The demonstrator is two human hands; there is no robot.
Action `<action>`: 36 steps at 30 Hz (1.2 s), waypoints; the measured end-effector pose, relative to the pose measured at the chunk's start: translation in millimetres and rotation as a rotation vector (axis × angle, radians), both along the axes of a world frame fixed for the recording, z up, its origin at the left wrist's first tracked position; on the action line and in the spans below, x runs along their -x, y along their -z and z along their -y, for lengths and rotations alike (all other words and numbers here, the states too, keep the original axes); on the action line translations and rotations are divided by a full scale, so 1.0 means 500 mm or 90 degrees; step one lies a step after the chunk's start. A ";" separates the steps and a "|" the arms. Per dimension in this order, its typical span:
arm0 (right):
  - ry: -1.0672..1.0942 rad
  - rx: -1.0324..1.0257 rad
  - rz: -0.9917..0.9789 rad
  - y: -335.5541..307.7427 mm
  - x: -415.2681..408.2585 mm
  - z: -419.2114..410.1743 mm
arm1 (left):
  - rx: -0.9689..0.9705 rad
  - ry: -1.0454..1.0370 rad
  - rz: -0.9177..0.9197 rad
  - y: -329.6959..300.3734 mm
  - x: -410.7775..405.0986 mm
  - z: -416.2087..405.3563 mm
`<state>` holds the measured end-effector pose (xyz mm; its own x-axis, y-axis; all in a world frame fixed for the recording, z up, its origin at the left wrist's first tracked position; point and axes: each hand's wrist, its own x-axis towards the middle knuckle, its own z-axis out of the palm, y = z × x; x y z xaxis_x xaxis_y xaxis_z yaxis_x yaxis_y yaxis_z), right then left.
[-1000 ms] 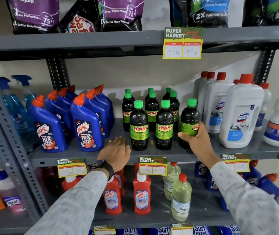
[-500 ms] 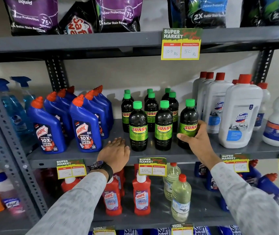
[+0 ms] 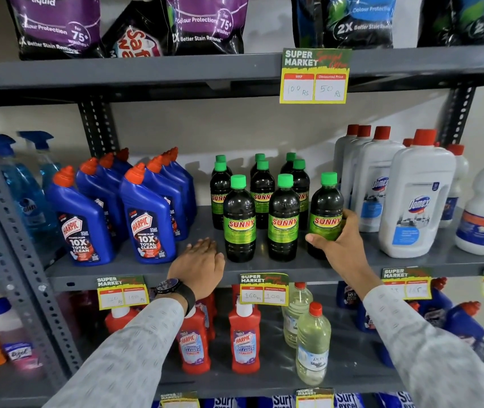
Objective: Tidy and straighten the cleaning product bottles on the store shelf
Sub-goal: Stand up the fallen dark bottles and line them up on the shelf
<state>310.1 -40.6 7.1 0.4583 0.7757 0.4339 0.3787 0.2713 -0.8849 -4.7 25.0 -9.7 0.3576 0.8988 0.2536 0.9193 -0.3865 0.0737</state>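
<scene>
Dark Sunny bottles with green caps stand in rows on the grey middle shelf (image 3: 264, 267). My right hand (image 3: 339, 241) grips the lower part of the front right Sunny bottle (image 3: 325, 207), which stands upright beside two other front Sunny bottles (image 3: 283, 222). My left hand (image 3: 201, 265), wearing a black watch, lies flat and open on the shelf just left of the front left Sunny bottle (image 3: 239, 222), not touching it. Blue Harpic bottles (image 3: 146, 219) stand to the left and white Domex bottles (image 3: 414, 198) to the right.
Blue spray bottles (image 3: 26, 184) sit at the far left behind a grey upright. Detergent pouches (image 3: 205, 22) fill the top shelf. Red Harpic bottles (image 3: 245, 340) and clear bottles (image 3: 313, 346) stand on the lower shelf. Price tags (image 3: 264, 290) hang from shelf edges.
The front right Sunny bottle has turned so its label faces forward, with my right hand still around it. My left hand has stayed flat on the shelf.
</scene>
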 end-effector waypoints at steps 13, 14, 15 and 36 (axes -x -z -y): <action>0.111 -0.060 0.069 -0.007 0.025 0.039 | -0.033 -0.003 0.072 -0.003 0.001 0.014; 0.164 -0.097 0.098 -0.005 0.034 0.050 | -0.046 -0.013 0.136 -0.005 0.002 0.021; 0.202 -0.138 0.117 -0.005 0.045 0.063 | -0.056 -0.020 0.229 -0.010 0.002 0.030; 0.098 0.100 0.194 -0.007 0.233 0.031 | -0.028 -0.021 0.540 -0.045 -0.042 0.076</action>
